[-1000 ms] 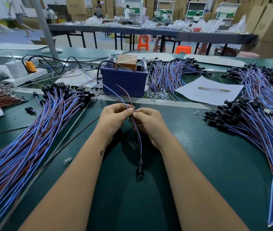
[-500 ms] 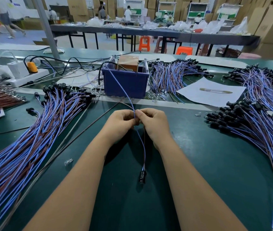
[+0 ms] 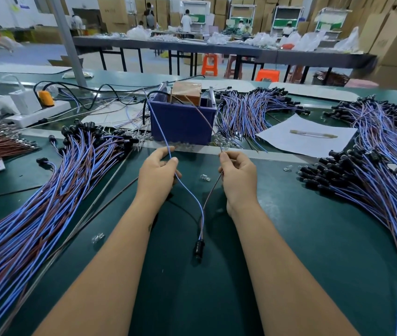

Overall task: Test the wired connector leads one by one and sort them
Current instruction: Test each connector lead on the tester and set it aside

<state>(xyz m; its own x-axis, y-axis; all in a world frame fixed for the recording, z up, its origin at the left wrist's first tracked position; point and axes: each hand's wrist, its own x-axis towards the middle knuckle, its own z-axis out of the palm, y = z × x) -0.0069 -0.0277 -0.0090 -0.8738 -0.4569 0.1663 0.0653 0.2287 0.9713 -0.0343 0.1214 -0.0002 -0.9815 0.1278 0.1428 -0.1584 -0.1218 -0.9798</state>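
Two hands [image 3: 157, 172] [image 3: 237, 177] hold one lead's [image 3: 198, 247] two wires.

Beyond the green bench [image 3: 313, 238], a long grey table [image 3: 216, 48] stood at twelve o'clock, orange stools [image 3: 210, 64] beneath, stacked cardboard boxes [image 3: 396, 40] at two o'clock.

Bright, even overhead light, soft shadows (slight motion blur), with wide-angle bending at the edges.
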